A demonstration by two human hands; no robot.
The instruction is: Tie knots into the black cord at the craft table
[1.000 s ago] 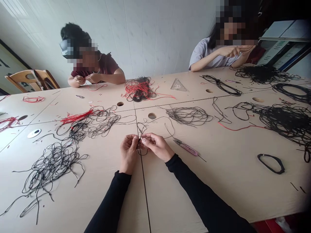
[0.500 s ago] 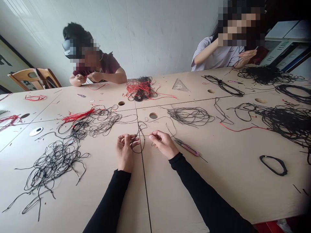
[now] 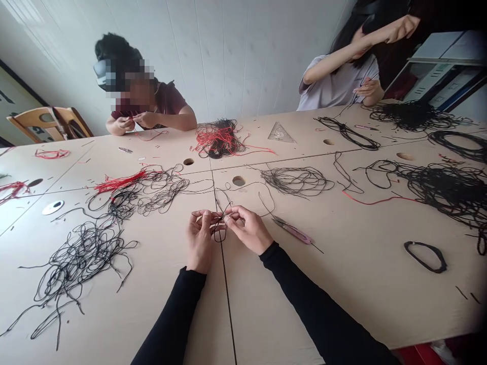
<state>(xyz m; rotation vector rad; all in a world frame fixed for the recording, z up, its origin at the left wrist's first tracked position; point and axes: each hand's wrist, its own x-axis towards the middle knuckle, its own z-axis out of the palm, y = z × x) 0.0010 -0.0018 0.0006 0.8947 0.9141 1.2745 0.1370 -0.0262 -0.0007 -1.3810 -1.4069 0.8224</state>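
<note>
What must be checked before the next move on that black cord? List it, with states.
1. Left hand pinching the black cord: ok.
2. Right hand pinching the same cord: ok.
3. Loop between the hands apart from the tangled black pile on the left: ok.
4. Pink-handled snips lying beside the right hand, untouched: ok.
5. Knot tightness: cannot tell.

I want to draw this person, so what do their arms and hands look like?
Both arms wear long, plain black sleeves. The left sleeve and the right sleeve fit snugly and end at the wrists. The left hand and the right hand are bare: no gloves, and no rings or watch that I can see.
</note>
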